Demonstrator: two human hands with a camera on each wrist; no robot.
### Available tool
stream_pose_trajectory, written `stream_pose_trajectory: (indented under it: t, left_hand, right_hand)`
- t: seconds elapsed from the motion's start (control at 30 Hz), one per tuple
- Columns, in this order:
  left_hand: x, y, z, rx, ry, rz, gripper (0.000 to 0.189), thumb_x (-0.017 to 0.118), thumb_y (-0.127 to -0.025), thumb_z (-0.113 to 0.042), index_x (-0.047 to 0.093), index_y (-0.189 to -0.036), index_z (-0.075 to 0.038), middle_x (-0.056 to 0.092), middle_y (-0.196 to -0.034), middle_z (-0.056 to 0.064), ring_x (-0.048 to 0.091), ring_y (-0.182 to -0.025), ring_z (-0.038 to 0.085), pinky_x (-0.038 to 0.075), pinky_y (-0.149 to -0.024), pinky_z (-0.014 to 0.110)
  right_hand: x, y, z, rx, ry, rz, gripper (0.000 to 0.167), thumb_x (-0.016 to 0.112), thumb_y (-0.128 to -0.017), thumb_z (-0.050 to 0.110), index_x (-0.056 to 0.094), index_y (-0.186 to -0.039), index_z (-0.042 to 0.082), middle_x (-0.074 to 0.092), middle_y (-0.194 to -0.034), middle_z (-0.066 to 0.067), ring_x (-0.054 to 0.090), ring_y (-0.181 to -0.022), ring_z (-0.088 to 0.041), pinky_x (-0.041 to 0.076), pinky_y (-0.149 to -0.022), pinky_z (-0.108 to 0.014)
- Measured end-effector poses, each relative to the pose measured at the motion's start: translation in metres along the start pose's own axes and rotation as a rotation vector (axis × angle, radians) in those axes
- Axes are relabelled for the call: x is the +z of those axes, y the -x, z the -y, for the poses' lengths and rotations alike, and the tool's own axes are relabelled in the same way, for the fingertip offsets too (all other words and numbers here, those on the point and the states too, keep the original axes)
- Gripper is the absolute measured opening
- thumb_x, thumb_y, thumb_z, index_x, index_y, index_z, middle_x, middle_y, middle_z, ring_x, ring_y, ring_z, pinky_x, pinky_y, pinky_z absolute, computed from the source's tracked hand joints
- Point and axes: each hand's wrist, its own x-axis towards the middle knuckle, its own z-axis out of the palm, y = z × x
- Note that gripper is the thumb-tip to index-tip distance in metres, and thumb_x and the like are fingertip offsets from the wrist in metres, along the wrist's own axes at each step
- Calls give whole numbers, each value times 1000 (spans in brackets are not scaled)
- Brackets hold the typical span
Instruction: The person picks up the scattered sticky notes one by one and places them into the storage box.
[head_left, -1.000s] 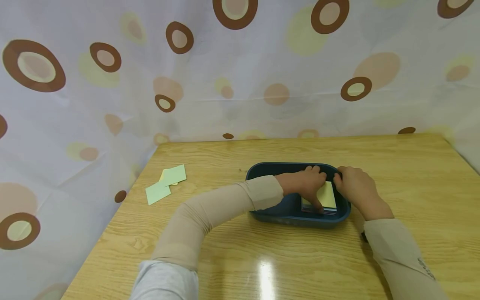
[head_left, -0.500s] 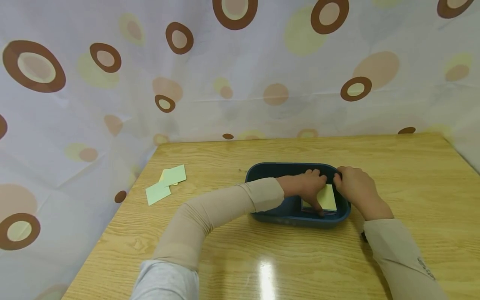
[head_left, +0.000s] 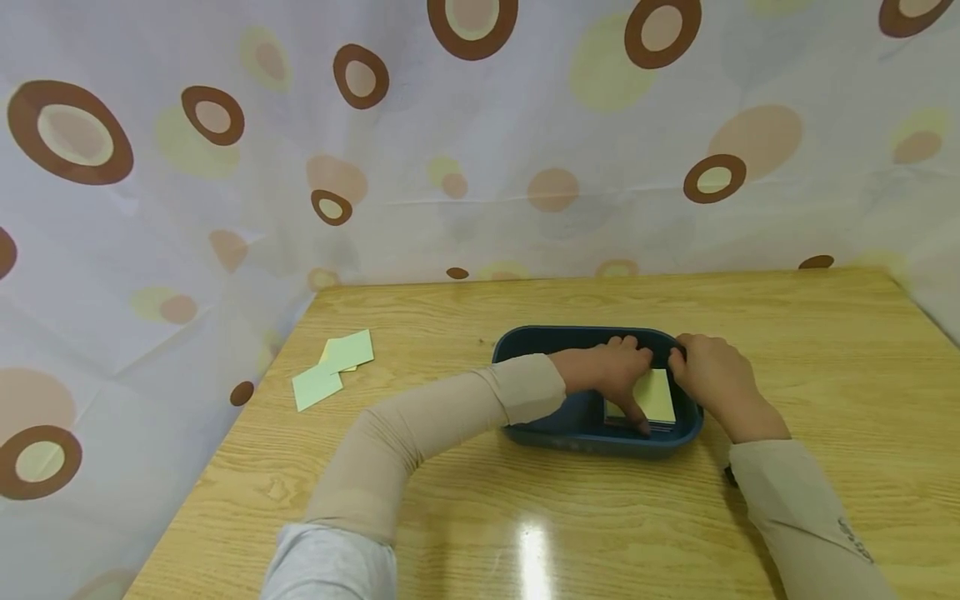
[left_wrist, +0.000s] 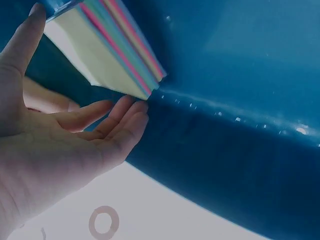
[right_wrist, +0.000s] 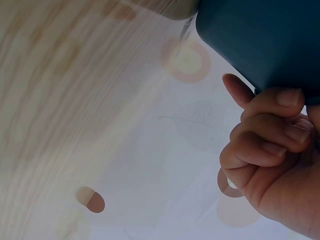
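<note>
A patterned cloth (head_left: 480, 125) hangs behind the wood-grained table (head_left: 450, 517), on which a dark blue bin (head_left: 600, 446) stands upright. The right hand (head_left: 716, 375) grips the bin's right-end rim, thumb inside and fingers curled outside. The left hand (head_left: 618, 367) reaches into the bin over a stack of paper squares (head_left: 656, 396), its thumb at the near edge and fingertips by the far one; whether they pinch it cannot be told. The stack lies in the bin's right part, cream on top, with pink, green and blue layers. Well apart, towards the table's left edge, lie two pale green sheets (head_left: 317, 386) partly over a yellow sheet (head_left: 328, 351). The step appears to be settling the stack; next seems to call for lifting the fingers clear without dragging loose layers.
</note>
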Motion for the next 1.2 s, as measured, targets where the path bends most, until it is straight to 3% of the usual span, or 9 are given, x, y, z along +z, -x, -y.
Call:
stream_pose_trajectory:
  t: [0.13, 0.3, 0.4, 0.67, 1.07, 1.2]
  left_hand:
    - [-5, 4, 5, 1, 35, 16, 90, 65, -75, -69, 40, -142, -14, 42, -131, 5, 39, -103, 15, 41, -85, 26]
    - [-11, 13, 14, 37, 87, 26, 92, 65, -78, -65, 35, -148, -13, 41, -142, 3, 39, -125, 18, 35, -102, 29]
    - [-15, 23, 22, 62, 141, 15, 88, 65, -82, -60, 33, -149, -12, 40, -146, 3, 36, -132, 19, 33, -105, 28]
    - [-17, 51, 60, 83, 359, -146, 72, 70, -87, -42, 41, -144, -9, 45, -135, 10, 46, -121, 19, 40, -96, 25]
    - [-5, 107, 120, -45, 643, -284, 66, 71, -89, -27, 42, -143, -6, 44, -141, 12, 44, -128, 25, 40, -100, 35]
    - [1, 126, 142, -106, 678, -339, 65, 71, -89, -25, 42, -143, -4, 45, -140, 13, 44, -127, 27, 40, -100, 38]
  right_hand:
    - [0, 0, 0, 1, -1, 2, 36, 45, -97, 10, 53, -117, -19, 61, -92, -32, 54, -58, -25, 43, -49, -37]
    - [1, 0, 0, -1, -6, 0, 34, 44, -97, 10, 54, -115, -18, 60, -80, -24, 51, -56, -24, 40, -48, -34]
    - [1, 0, 0, -4, -6, -5, 34, 45, -96, 9, 54, -114, -18, 60, -81, -25, 51, -56, -24, 40, -48, -35]
    - [3, 1, 1, -29, 5, -38, 32, 46, -96, 7, 56, -112, -18, 61, -84, -29, 52, -56, -25, 42, -47, -38]
    - [3, 2, 0, -51, 8, -48, 30, 46, -95, 6, 56, -110, -18, 60, -79, -27, 50, -55, -26, 40, -46, -38]
    - [3, 2, -1, -50, 13, -44, 31, 46, -95, 7, 55, -110, -18, 60, -81, -28, 50, -55, -25, 40, -47, -37]
